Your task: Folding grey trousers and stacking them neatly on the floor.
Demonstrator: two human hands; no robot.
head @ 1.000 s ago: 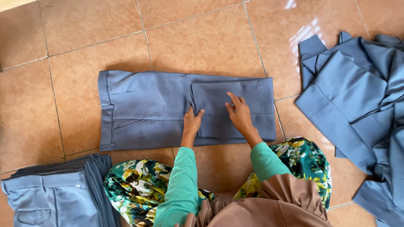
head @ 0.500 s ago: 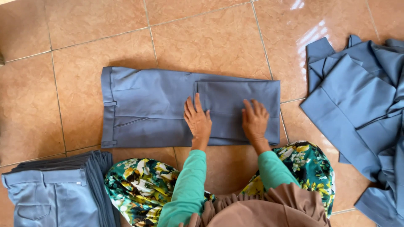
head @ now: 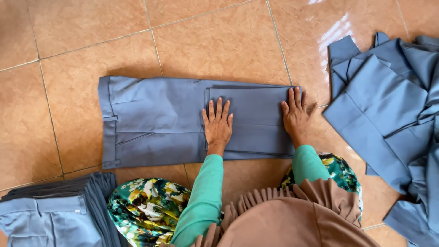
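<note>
A: What is closest to the person?

B: A brown pleated cloth [head: 292,219] at 6 o'clock, and a flowery green cloth [head: 146,210] over the knees. Two green sleeves [head: 201,192] reach out from there.

A: And at 7 o'clock?

B: A stack of folded grey-blue trousers [head: 55,215] sits on the tiled floor [head: 219,41], low in the corner.

A: Where are the hands?

B: Both lie flat with the fingers spread wide. They hold nothing; they just press down. The left hand [head: 217,123] rests in the middle of the view, on the near left edge of the folded-over part. The right hand [head: 296,114] is at about 3 o'clock from it, on the right end of that same part.

A: What are they pressing?

B: A pair of grey-blue trousers [head: 155,121], laid flat on the floor across the middle. The waistband is at 9 o'clock. The leg end is folded back on top, under the hands.

A: Anything farther out?

B: At 3 o'clock, well apart from the hands, is a loose pile of grey-blue clothes [head: 388,114], not folded.
</note>
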